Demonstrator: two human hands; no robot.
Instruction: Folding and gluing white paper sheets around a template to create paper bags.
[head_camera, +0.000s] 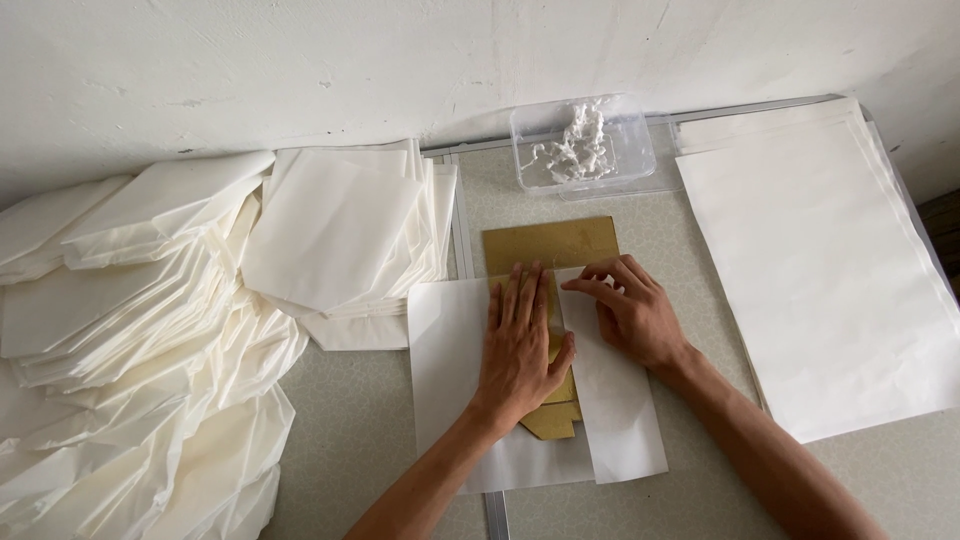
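— Where can I move on this surface (370, 420)?
— I see bare strips beside the white sheet (450, 340).
— And what blocks me?
— Folded paper heap (150, 330) left, flat sheet stack (830, 270) right, clear plastic tub (580, 145) and wall (400, 60) just beyond the gold card (550, 242).

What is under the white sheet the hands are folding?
A gold card lies under the white sheet, showing above and between its flaps. The left hand and paper hide its middle.

One head-worn camera, looking steeply down.
It sits close above the tabletop (400, 440), facing the far wall (400, 60); there is no second view.
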